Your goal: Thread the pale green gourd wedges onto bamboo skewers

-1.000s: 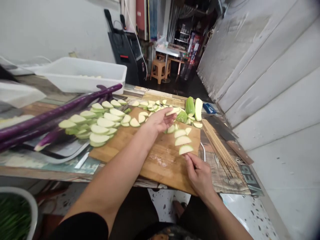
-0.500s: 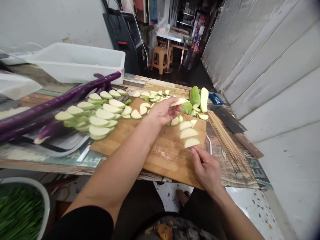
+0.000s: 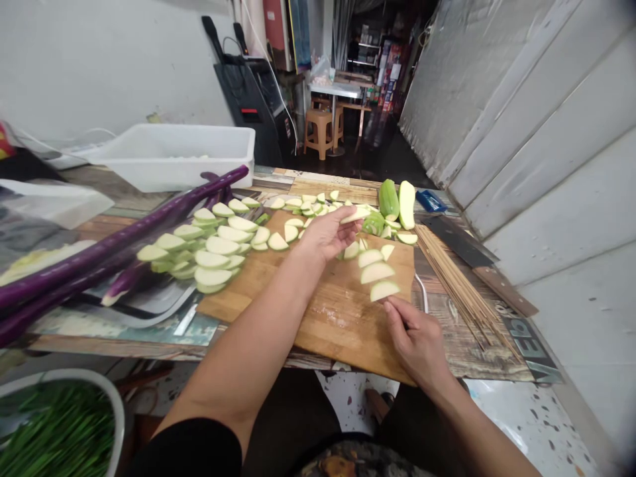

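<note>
Since the earlier frame, both hands have kept their places over the cutting board (image 3: 318,311) while the view has shifted slightly. Left hand (image 3: 328,233): fingers closed on a pale eggplant slice (image 3: 356,214), lifted above the far part of the board. Right hand (image 3: 417,344): resting on the near right edge of the board, fingertips touching the nearest of three slices (image 3: 383,289) laid in a row; whether it grips anything cannot be told. Beyond the left hand lie scattered small slices (image 3: 303,201) and two cut green eggplant halves (image 3: 397,201). To the left of the left arm sits a heap of larger slices (image 3: 209,246) beside long purple eggplants (image 3: 119,242). To the right of the right hand, bamboo skewers (image 3: 457,285) and a cleaver (image 3: 477,262) lie on the worktop (image 3: 308,180).
</note>
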Motion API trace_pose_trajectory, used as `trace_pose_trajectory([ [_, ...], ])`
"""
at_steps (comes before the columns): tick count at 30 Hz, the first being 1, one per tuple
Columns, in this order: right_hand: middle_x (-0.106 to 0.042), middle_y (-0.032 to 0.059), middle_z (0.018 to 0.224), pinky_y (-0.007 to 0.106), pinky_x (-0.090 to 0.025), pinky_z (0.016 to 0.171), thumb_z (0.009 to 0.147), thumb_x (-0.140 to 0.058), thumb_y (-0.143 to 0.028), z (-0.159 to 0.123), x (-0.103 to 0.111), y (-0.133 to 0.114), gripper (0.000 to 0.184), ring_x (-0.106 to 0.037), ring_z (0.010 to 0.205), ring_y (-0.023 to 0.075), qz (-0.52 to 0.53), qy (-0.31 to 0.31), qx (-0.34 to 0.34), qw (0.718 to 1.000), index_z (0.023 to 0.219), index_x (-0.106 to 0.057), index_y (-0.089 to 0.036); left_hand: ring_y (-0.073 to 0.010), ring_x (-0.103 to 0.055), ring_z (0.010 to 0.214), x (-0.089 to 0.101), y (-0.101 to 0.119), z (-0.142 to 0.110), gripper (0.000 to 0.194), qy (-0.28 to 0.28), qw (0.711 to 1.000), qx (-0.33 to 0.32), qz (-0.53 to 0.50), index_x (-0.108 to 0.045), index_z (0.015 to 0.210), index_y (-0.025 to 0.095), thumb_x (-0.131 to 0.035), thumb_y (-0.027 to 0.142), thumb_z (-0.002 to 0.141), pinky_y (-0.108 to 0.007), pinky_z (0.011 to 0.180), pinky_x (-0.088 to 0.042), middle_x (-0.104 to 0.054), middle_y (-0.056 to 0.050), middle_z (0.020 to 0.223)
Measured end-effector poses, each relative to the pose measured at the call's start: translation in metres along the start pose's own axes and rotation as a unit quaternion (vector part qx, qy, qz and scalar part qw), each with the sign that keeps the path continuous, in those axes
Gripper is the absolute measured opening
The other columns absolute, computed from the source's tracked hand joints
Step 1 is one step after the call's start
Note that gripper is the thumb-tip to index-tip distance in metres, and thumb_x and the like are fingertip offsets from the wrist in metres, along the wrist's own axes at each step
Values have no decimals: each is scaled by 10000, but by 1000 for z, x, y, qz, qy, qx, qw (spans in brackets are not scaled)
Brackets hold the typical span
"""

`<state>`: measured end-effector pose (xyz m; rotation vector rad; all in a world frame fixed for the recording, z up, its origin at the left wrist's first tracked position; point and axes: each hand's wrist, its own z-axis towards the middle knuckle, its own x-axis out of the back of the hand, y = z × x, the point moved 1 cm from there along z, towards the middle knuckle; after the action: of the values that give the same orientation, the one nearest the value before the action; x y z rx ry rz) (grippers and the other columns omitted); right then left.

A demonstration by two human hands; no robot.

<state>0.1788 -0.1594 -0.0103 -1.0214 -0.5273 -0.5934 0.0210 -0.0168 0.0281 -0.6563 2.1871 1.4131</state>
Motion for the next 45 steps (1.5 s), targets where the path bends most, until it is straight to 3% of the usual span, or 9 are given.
trace_pose_trajectory([
  [15, -627, 26, 688, 197, -409, 574, 844, -459, -208, 0, -1, 2, 182, -587, 628, 130, 11, 8, 4, 1000, 830, -631, -147, -93, -568, 515, 0, -1, -1, 98, -4, 1000, -8, 6, -586, 737, 114, -648, 140, 666, -145, 425, -413, -617, -63, 624],
  [25, -586, 7, 623, 202, -370, 532, 857, -432, -230, 0, -2, 3, 209, -535, 546, 112, 11, -7, -10, 1000, 795, -616, -153, -85, -554, 490, 1, -2, 0, 96, -3, 1000, -3, 12, -574, 733, 105, -642, 146, 680, -149, 418, -416, -615, -71, 632],
  [38, -565, 16, 607, 219, -341, 535, 871, -349, -228, 2, -3, 0, 265, -515, 554, 130, 20, -27, -25, 999, 724, -562, -169, -108, -589, 536, 1, -7, -2, 138, -6, 991, -68, 114, -588, 795, 96, -641, 169, 691, -163, 429, -436, -637, -89, 705],
  [45, -523, 1, 560, 214, -307, 513, 863, -345, -200, 1, -5, -1, 268, -480, 514, 115, 21, -7, -21, 1000, 651, -506, -174, -160, -639, 652, -3, -14, -3, 172, -23, 993, -82, 87, -586, 850, 104, -619, 226, 734, -223, 541, -513, -659, -112, 782],
])
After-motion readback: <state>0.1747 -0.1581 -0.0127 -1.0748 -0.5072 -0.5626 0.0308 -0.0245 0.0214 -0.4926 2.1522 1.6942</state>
